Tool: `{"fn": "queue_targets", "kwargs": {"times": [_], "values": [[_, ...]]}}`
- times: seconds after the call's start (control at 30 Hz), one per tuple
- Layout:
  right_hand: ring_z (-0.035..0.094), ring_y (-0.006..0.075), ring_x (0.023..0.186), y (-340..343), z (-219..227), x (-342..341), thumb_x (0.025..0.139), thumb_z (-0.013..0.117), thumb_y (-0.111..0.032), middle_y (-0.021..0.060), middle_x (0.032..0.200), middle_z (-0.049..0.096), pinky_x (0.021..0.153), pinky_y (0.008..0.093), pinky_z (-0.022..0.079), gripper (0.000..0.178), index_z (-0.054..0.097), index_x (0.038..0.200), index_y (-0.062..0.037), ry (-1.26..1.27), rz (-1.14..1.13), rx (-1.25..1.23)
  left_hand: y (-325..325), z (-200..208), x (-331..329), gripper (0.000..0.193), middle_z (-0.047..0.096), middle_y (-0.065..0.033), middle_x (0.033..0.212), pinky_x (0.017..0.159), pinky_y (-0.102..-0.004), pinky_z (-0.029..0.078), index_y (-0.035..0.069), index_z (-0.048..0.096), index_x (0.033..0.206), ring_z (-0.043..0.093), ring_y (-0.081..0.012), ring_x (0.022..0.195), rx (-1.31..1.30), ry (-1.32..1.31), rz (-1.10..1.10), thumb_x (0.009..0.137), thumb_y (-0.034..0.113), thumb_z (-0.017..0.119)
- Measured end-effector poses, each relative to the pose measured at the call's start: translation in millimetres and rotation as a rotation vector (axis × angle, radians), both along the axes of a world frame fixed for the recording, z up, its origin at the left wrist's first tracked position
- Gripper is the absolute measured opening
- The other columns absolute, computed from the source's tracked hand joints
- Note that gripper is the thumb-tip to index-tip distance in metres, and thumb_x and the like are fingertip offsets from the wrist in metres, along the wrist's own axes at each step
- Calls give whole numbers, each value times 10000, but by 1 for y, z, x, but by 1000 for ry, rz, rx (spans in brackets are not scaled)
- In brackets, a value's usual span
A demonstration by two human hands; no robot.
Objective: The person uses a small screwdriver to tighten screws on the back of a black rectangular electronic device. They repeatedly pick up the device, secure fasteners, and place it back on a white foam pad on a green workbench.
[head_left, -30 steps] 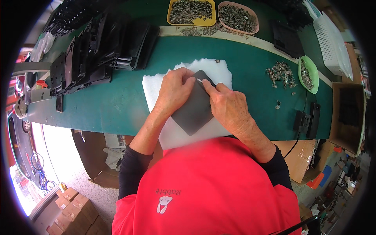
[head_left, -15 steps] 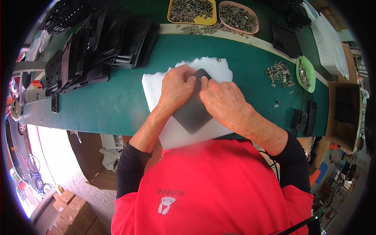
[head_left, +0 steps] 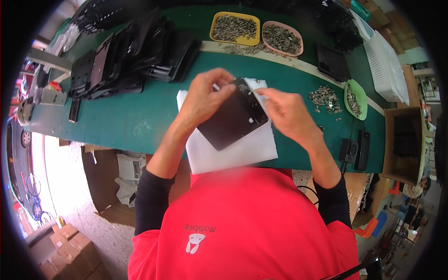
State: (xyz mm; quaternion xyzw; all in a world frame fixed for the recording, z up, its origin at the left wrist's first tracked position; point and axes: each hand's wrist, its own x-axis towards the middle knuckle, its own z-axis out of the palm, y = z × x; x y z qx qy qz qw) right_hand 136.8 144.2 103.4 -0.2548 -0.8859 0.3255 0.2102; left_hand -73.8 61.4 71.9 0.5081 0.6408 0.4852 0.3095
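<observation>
A flat black panel (head_left: 226, 121) lies at a slant over a white foam sheet (head_left: 252, 151). Small pale metal bits and openings show along its right edge and upper corner. My left hand (head_left: 205, 98) grips the panel's upper left side, thumb on the face and fingers bent over the edge. Just off the right edge, my right hand (head_left: 290, 114) has its thumb and forefinger pinched together beside the panel's upper corner. Slight blur and the bent fingers hide whatever it may hold.
Black panels (head_left: 135, 56) are heaped at the left. Small metal clips fill a yellow tray (head_left: 234, 43), a pink tray (head_left: 301, 39) and a green bowl (head_left: 350, 103). Loose clips (head_left: 325, 99) lie near the bowl. A black device (head_left: 361, 149) stands by the right front edge.
The panel showed a plain grey face before; now a darker face with metal bits is up. My right hand has moved right, off the panel's face to beside its edge.
</observation>
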Motion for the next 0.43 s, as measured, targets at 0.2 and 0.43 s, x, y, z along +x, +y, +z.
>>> {"fn": "queue_targets", "kwargs": {"times": [0.2,0.43], "values": [[513,46,569,5,2,33,952,548,-72,0,649,552,508,244,421,181,645,1067,28,119,-277,-574,-35,39,43,275,564,-69,874,651,-362,498,84,652,963,606,-246,836,573,856,-15,689,65,670],[591,195,586,-27,-61,36,1004,545,-115,49,768,691,562,284,477,156,679,1075,-78,-117,28,-38,-76,-70,52,410,630,-115,1094,864,-426,529,98,681,1065,605,-374,1135,310,757,-70,659,40,684]]}}
